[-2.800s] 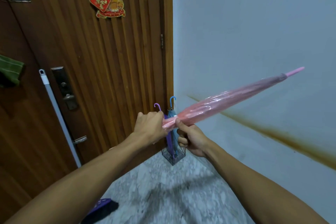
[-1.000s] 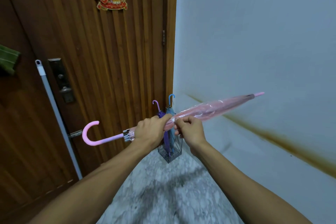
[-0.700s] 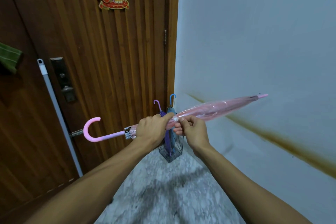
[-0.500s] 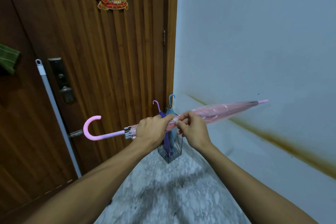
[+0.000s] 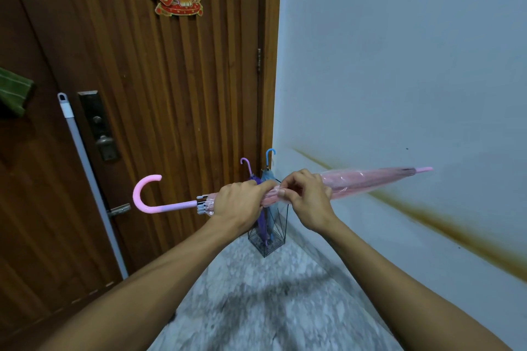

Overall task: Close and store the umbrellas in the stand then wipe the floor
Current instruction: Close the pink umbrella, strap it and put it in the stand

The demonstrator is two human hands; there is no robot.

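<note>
I hold a folded pink umbrella [image 5: 368, 181] level in front of me, its hooked handle to the left and its tip to the right near the wall. My left hand [image 5: 238, 202] is shut around the canopy near the handle end. My right hand [image 5: 308, 196] pinches the canopy's strap just right of it. Behind my hands a wire umbrella stand [image 5: 266, 239] sits in the corner on the floor. It holds a purple umbrella [image 5: 258, 188] and a blue umbrella [image 5: 268, 171], both upright with handles up.
A mop pole [image 5: 91, 179] leans on the brown wooden door [image 5: 159, 94] at the left. A green cloth [image 5: 12, 91] hangs at the far left. The pale wall [image 5: 399, 65] carries a brown streak. The marble floor [image 5: 271, 308] stretches toward me.
The pink umbrella has tilted from pointing up-right to nearly level, its tip lower. My right hand has shifted from gripping under the canopy to pinching the strap on top.
</note>
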